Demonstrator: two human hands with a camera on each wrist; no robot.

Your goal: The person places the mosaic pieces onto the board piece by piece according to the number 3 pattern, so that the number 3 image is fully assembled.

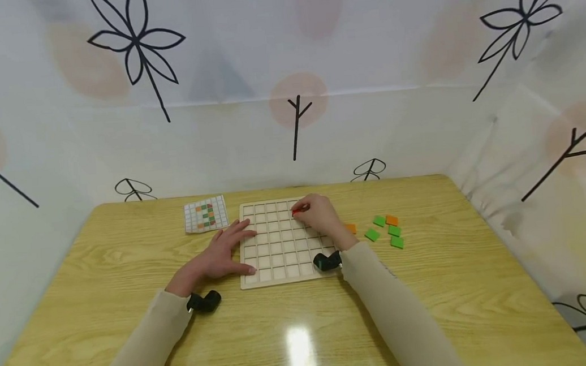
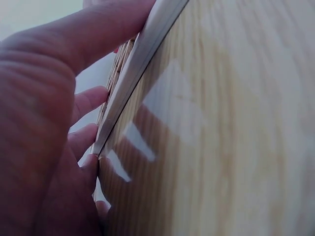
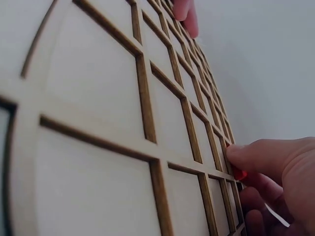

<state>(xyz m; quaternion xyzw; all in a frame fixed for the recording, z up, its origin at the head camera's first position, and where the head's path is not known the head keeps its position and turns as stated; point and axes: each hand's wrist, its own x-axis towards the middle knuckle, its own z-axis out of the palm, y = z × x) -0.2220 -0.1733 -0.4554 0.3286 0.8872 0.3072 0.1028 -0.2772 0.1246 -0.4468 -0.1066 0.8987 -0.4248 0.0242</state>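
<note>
A pale wooden grid board (image 1: pixel 277 260) lies on the table, its square cells divided by raised strips. My right hand (image 1: pixel 319 214) pinches a small red tile (image 3: pixel 238 173) between thumb and fingers over a cell near the board's far side. Whether the tile sits fully in the cell cannot be seen. Along the board's left edge, my left hand (image 1: pixel 221 255) rests with spread fingers, thumb toward the near corner. Its thumb (image 2: pixel 93 37) touches the board's rim in the left wrist view. My right hand and forearm hide part of the board's right side.
A paper pattern card (image 1: pixel 218 204) with coloured squares lies left of the board's far corner. Right of the board are several loose green tiles (image 1: pixel 372 235) and an orange tile (image 1: pixel 391 220). Another orange tile (image 1: pixel 350 228) shows partly beside my right wrist. A patterned cloth stands behind the table.
</note>
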